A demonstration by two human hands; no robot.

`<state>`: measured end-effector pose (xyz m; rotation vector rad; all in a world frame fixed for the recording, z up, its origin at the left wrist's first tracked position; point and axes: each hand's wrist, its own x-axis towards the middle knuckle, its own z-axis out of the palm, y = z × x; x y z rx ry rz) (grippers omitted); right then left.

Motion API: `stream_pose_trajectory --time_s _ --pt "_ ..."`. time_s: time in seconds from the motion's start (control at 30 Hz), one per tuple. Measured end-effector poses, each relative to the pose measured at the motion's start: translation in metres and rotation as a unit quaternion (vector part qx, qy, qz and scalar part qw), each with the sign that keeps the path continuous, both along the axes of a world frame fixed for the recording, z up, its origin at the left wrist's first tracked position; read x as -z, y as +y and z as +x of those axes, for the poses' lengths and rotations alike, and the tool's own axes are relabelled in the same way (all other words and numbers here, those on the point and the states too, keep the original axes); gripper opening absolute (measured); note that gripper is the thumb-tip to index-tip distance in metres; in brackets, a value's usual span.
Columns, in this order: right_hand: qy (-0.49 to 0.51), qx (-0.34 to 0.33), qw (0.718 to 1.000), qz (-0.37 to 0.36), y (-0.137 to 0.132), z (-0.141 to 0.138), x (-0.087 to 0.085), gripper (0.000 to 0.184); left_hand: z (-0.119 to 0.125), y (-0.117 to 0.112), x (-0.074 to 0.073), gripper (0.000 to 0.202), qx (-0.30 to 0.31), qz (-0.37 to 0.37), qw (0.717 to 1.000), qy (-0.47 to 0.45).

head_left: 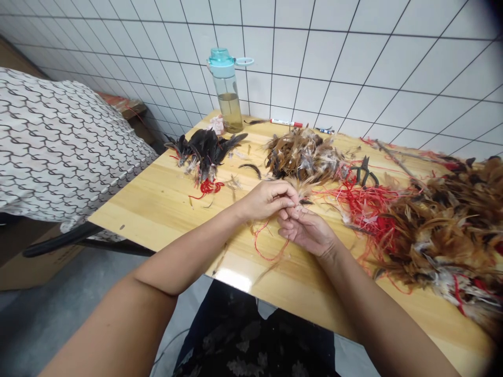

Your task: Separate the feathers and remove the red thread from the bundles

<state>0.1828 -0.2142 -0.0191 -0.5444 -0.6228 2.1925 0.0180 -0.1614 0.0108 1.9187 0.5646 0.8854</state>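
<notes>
Head view: my left fingers [286, 189] and right fingers [288, 224] together pinch a feather tuft [304, 189], in front of the feather pile [299, 153].

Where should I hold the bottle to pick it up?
I'd grab the bottle around its clear middle, below the blue lid, from the near side. It stands upright, long and straight, so hands could probably wrap around it, and the wall is close behind. Reach between the black feathers and the brown feathers. I'd skip the loop: it's thin and sticks out sideways.
</notes>
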Motion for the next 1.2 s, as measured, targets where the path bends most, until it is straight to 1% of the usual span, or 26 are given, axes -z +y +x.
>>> stream_pose_trajectory --time_s 0.13,0.2,0.3,0.37,0.47,0.53,0.67,0.73,0.83,0.97,1.1,1.2 --pt "-0.009 -0.01 1.0 0.009 0.001 -0.001 0.0 0.019 0.001 -0.005 0.003 0.022 0.02 -0.11 0.994 -0.023" --pt "-0.01 -0.014 1.0 0.003 0.001 0.0 -0.001 0.025 0.001 -0.005 0.003 0.025 0.035 -0.139 0.989 -0.035" --pt "-0.032 -0.007 0.999 -0.007 0.002 0.0 -0.001 0.031 -0.001 -0.003 0.003 0.024 0.047 -0.121 0.991 -0.025" --pt "-0.05 0.007 0.999 -0.003 0.003 0.0 0.001 0.028 -0.002 -0.001 0.003 0.021 0.054 -0.102 0.993 -0.013" --pt "-0.067 0.036 0.997 0.008 0.003 -0.002 0.006 0.025 -0.003 0.001 0.004 0.019 0.051 -0.099 0.994 -0.005" --pt "-0.074 0.056 0.996 0.008 0.003 -0.004 0.008 0.026 -0.002 0.0 0.004 0.017 0.031 -0.094 0.995 0.002" --pt "-0.085 0.088 0.992 -0.009 0.003 -0.006 0.005 0.027 0.003 -0.005 0.007 0.012 -0.041 -0.038 0.998 0.011" --pt "-0.084 0.094 0.992 -0.025 0.004 -0.007 0.003 0.024 0.006 -0.007 0.008 0.011 -0.066 -0.027 0.997 0.009" --pt "-0.063 0.094 0.993 -0.034 0.004 -0.007 0.0 0.024 0.008 -0.006 0.011 0.011 -0.063 -0.046 0.997 -0.009" --pt "-0.053 0.091 0.994 -0.015 0.004 -0.008 -0.001 0.025 0.008 -0.003 0.014 0.017 -0.026 -0.114 0.991 -0.063" --pt "-0.042 0.096 0.994 -0.007 0.004 -0.007 -0.002 0.027 0.01 -0.003 0.016 0.025 -0.03 -0.178 0.976 -0.12" --pt "-0.035 0.104 0.994 -0.007 0.005 -0.006 -0.002 0.026 0.013 -0.005 0.017 0.026 -0.036 -0.185 0.972 -0.139"
